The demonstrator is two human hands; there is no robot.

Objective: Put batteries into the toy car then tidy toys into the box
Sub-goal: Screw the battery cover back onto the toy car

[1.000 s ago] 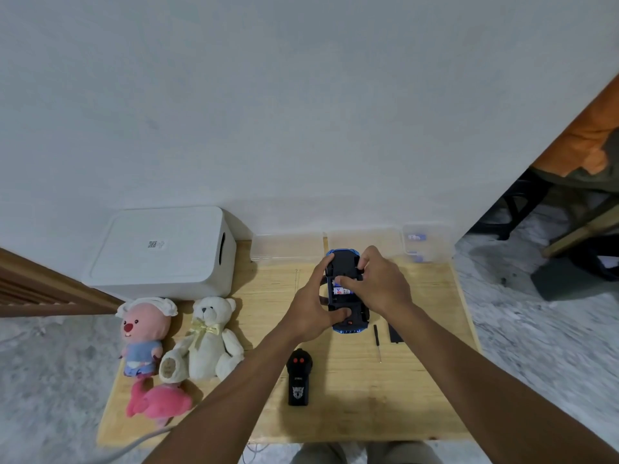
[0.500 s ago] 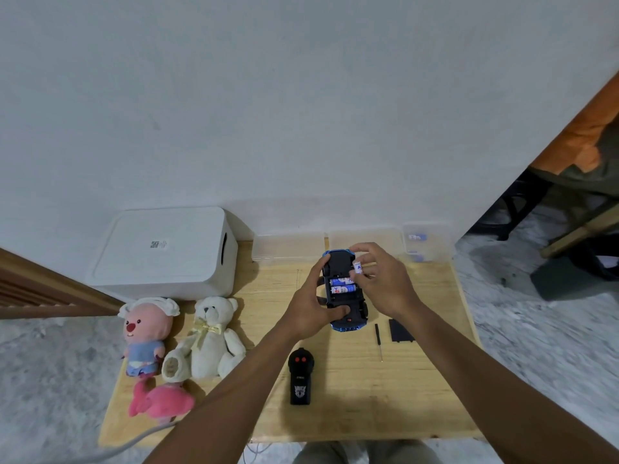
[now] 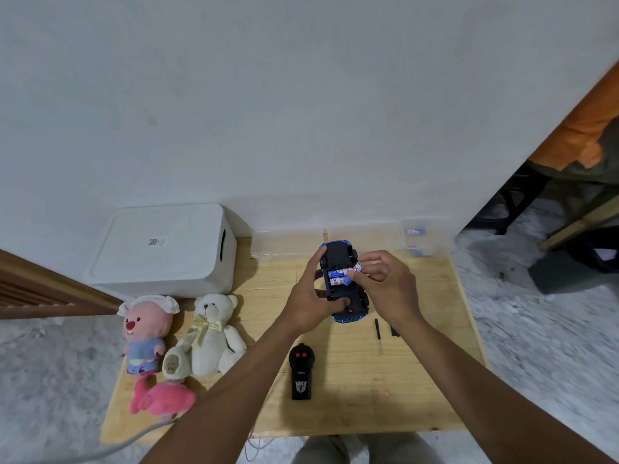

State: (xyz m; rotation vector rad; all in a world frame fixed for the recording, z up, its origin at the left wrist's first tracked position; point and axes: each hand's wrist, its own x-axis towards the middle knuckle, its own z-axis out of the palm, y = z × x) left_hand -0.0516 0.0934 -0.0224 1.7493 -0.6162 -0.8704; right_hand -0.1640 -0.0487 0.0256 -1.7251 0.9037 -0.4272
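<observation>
While clamping the upturned toy car [image 3: 345, 298] in the left hand [image 3: 310, 298], fingers curled over its far end and thumb on the near underside, pinches a battery [image 3: 357, 267] between thumb and fingertips of the right hand [image 3: 385, 283] at the right rim of the open bay. Holds the car close to the middle of the table's [image 3: 418, 380] far edge; cannot tell whether touching the wood. Shows two batteries [image 3: 338, 277] seated crosswise inside. Finds screwdriver [image 3: 377, 333] and dark cover [image 3: 394, 330] just right of the car, remote [image 3: 302, 371] nearer the front edge, pink plush [image 3: 147, 329], white bear [image 3: 211, 333] and pink flamingo [image 3: 160, 396] by the left edge, closed white box [image 3: 160, 249] at the far left corner.
</observation>
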